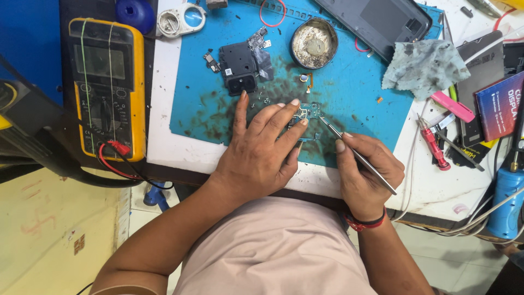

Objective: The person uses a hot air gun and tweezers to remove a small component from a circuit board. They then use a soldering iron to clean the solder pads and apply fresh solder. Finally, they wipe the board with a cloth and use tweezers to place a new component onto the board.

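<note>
My left hand (262, 150) lies flat on a stained blue work mat (360, 87), its fingertips pressing on a small circuit board (308, 113). My right hand (364, 169) grips metal tweezers (355, 154) like a pen, and their tips touch the board's right edge. Most of the board is hidden under my left fingers. A few tiny screws (262, 100) lie just beyond my left hand.
A yellow multimeter (106, 87) with a red lead stands at the left. On the mat lie a black phone frame part (238, 68), a round metal tin (314, 42), a phone back cover (376, 22) and a grey cloth (423, 66). Screwdrivers (434, 147), boxes and cables crowd the right side.
</note>
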